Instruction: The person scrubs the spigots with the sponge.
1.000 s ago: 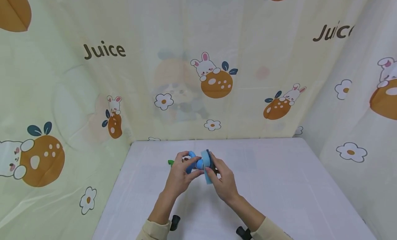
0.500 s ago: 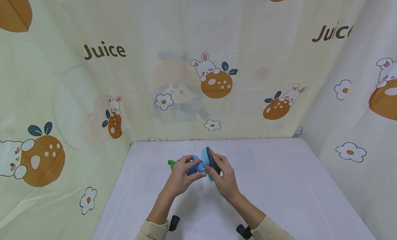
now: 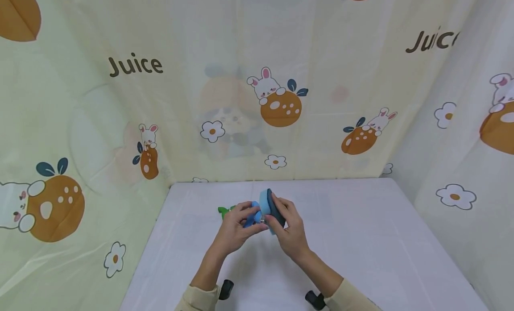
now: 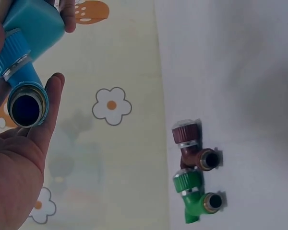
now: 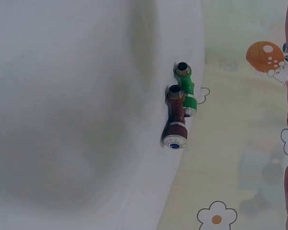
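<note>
— Since a second ago, what has shifted?

— Both my hands have drawn a little closer together and lifted slightly, and the blue plastic tap fitting with a ribbed knob and brass-ringed mouth (image 4: 20, 81) now sits tighter against the light blue sponge block with a dark backing (image 3: 268, 205).

— What does each hand have?

— My left hand (image 3: 237, 226) curls its fingers round the blue fitting, the thumb lying along it; the open mouth faces the left wrist camera. My right hand (image 3: 290, 230) pinches the sponge block between thumb and fingers, its blue face pressed against the fitting's knob end.

— Where is all that?

— Held above the middle of the white tabletop (image 3: 361, 239), toward the far edge.

— Anything else lying there?

— A dark red plastic tap fitting with a ribbed knob (image 4: 192, 146) and a green plastic tap fitting of the same shape (image 4: 194, 196) lie side by side, touching, just left of my left hand, near the far edge by the cartoon-printed curtain (image 3: 136, 105).
</note>
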Available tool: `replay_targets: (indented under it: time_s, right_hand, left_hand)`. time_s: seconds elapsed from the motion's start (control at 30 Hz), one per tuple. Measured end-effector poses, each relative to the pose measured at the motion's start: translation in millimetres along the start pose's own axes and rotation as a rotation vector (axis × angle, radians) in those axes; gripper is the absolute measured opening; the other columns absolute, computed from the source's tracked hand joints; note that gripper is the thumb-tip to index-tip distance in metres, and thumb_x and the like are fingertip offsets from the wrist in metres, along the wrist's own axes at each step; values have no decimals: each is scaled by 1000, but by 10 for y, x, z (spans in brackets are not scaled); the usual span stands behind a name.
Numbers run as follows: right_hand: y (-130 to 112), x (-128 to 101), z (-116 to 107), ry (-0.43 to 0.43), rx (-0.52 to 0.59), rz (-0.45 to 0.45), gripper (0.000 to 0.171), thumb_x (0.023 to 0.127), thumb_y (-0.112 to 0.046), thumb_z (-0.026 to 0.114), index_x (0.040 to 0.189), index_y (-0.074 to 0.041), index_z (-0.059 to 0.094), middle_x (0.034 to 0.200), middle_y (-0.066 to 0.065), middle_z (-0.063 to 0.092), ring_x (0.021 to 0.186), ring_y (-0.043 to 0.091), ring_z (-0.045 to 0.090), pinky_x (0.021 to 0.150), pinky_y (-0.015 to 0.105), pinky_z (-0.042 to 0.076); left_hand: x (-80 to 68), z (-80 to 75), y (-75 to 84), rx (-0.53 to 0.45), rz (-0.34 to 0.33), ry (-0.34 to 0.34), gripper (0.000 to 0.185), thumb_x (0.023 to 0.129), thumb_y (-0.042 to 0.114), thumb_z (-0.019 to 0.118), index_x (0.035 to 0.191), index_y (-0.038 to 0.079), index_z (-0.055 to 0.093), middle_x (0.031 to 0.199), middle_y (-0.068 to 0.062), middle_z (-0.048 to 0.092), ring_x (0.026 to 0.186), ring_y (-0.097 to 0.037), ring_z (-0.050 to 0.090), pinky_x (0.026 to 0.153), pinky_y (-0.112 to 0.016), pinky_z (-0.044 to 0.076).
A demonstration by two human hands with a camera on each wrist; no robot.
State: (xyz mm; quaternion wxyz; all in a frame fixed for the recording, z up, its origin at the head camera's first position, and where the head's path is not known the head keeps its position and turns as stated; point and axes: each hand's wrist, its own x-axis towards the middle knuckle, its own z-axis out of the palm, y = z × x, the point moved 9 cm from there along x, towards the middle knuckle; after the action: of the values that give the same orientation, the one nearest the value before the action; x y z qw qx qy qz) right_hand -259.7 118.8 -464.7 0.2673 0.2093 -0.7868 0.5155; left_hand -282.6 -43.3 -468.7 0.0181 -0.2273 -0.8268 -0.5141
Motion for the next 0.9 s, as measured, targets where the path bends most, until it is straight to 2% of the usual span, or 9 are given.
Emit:
replay_targets:
  time_s: [0.13,0.3,0.43,0.53,0.63,0.8,0.9]
  right_hand:
    - [18,3,-26,17,-32,-10,61,98,-11,71,155,-11,50,138,11,57,118,20,58,97,24,56]
    - [123,8,-68,45,-60,50,60,99,-15,71,155,-14,50,138,12,57,118,20,58,97,23,55]
    - [234,-11,-83,53,-63,106,61,98,-19,73,155,-17,51,138,12,56,120,22,57,97,35,58]
    - [324,-43,-83,47,-84,147,63,96,-23,76,154,-20,52,139,11,55,122,25,56,96,49,58]
    - [415,-80,-89,43,-104,195,62,95,-26,78,152,-21,55,138,12,55,124,29,55,96,56,57]
    - [529,-127,-104,31,-137,253,61,93,-29,80,150,-19,57,137,13,55,124,32,55,98,58,54]
    - [609,-152,-107,18,-154,284,62,94,-31,79,151,-21,56,138,13,55,125,32,55,100,58,53]
  left_hand:
    - [0,16,-36,-7,-20,7,58,88,46,81,137,17,70,152,-15,54,133,-39,59,101,-53,56]
    - [-7,48,-69,-33,-20,6,56,88,46,82,135,17,71,153,-14,53,135,-39,57,102,-54,54]
    - [-26,78,-157,-21,-48,8,54,86,45,84,130,16,73,151,-13,53,132,-38,57,103,-55,54]
    - [-53,92,-280,24,-106,20,52,84,48,85,126,18,73,148,-13,53,128,-36,57,102,-55,55]
    - [-89,108,-414,58,-166,27,51,83,48,86,124,19,74,147,-16,52,127,-37,56,101,-57,55]
    - [-147,154,-698,131,-228,28,48,81,46,88,118,18,75,143,-18,52,127,-36,54,103,-58,53]
    - [-173,191,-887,161,-251,25,48,80,47,89,115,18,76,132,-14,53,118,-30,55,101,-55,53]
